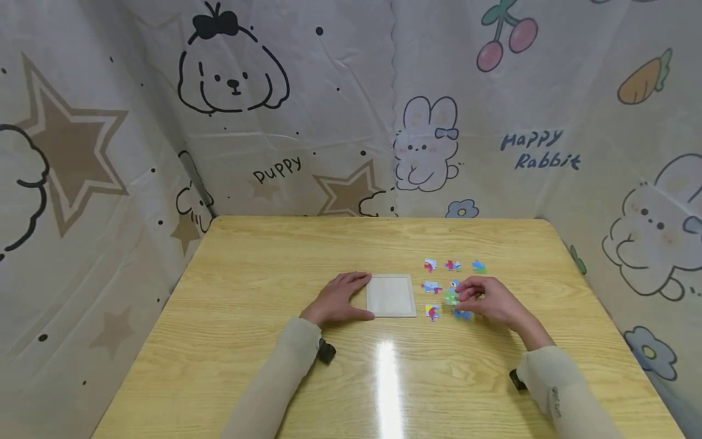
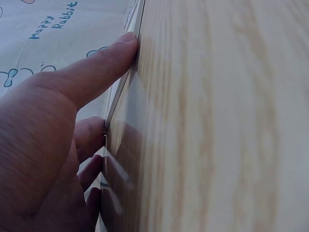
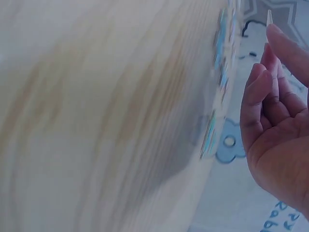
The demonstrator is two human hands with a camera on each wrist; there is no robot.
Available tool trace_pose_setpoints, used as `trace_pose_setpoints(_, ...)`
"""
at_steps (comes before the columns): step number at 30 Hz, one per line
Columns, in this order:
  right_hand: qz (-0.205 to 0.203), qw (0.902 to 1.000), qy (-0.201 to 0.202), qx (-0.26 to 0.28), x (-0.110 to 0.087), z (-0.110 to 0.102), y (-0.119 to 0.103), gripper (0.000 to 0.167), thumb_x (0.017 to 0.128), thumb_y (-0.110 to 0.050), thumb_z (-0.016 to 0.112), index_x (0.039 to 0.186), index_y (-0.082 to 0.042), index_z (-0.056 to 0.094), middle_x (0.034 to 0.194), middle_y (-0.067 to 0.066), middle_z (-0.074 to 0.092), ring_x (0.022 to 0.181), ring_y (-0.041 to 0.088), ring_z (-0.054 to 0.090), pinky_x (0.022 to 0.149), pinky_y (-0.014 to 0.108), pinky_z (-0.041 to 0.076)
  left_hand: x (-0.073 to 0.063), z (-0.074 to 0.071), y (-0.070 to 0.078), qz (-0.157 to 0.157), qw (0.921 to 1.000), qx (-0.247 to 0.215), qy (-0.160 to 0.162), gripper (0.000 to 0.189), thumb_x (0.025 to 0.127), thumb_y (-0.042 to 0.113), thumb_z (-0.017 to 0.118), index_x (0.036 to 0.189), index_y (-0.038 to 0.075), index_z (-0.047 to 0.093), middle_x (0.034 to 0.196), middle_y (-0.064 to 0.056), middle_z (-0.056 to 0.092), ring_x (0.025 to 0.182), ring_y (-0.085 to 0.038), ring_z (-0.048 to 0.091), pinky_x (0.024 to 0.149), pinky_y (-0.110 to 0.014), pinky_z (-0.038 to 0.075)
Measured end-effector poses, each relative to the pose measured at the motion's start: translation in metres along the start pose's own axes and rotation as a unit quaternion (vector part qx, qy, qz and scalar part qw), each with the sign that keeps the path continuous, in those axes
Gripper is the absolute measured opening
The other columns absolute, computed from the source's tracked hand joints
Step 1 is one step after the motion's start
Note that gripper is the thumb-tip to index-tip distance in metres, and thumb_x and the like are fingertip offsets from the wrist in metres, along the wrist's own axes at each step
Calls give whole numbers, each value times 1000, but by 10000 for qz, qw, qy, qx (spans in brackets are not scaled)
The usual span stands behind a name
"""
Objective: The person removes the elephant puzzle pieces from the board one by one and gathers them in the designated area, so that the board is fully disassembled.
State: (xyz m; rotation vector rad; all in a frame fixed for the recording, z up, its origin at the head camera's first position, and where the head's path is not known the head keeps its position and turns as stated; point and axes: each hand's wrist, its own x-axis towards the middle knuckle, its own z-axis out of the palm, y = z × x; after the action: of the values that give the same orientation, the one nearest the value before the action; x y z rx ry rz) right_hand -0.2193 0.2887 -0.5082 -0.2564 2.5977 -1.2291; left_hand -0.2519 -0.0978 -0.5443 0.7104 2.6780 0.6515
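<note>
In the head view my right hand (image 1: 490, 300) pinches a green puzzle piece (image 1: 451, 297) between thumb and fingers, raised above the other pieces. From the right wrist, that piece shows edge-on as a thin pale sliver (image 3: 269, 18) at the thumb tip. My left hand (image 1: 341, 299) rests at the left side of a white square puzzle tray (image 1: 390, 296). Its thumb touches the near left corner and its forefinger the far left corner, fingers spread and mostly straight. No puzzle piece shows in the tray.
Several loose puzzle pieces lie in rough rows right of the tray, among them a blue-green one (image 1: 479, 266) and a yellow-red one (image 1: 432, 312). A blue piece (image 1: 462, 314) is partly under the right hand. Printed curtains (image 1: 340, 122) surround the wooden table (image 1: 263, 256).
</note>
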Motion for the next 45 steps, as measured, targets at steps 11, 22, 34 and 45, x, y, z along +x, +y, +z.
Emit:
trace_pose_setpoints(11, 258, 9994, 43, -247, -16, -16, 25, 36, 91, -19, 82, 117, 1, 68, 100, 8, 67, 88, 19, 57, 65, 24, 49, 1, 3, -4, 27, 10000, 12, 45, 98, 86, 66, 73, 165, 28, 29, 170, 6, 28, 159, -26, 22, 128, -53, 20)
trace_pose_setpoints(22, 426, 9988, -66, -242, -28, -31, 49, 34, 93, -16, 79, 119, 3, 67, 99, 8, 66, 82, 15, 56, 60, 26, 49, 0, 0, -2, -7, 10000, -34, 45, 99, 86, 65, 74, 165, 27, 29, 171, 5, 28, 159, -27, 22, 128, -55, 21)
trace_pose_setpoints(34, 435, 9984, -58, -347, -32, -34, 59, 34, 89, -12, 82, 116, 3, 68, 98, 8, 67, 82, 15, 57, 65, 23, 48, 1, 2, -3, -31, 10000, 38, 21, 99, 86, 66, 73, 165, 28, 28, 171, 5, 28, 159, -24, 22, 128, -52, 21)
trace_pose_setpoints(45, 429, 9976, -75, -540, -31, -36, 58, 33, 89, -11, 82, 115, 3, 68, 98, 9, 68, 82, 16, 58, 66, 23, 48, 0, 2, -2, 16, 10000, 14, 39, 98, 87, 65, 74, 165, 28, 29, 171, 5, 28, 159, -26, 22, 128, -54, 21)
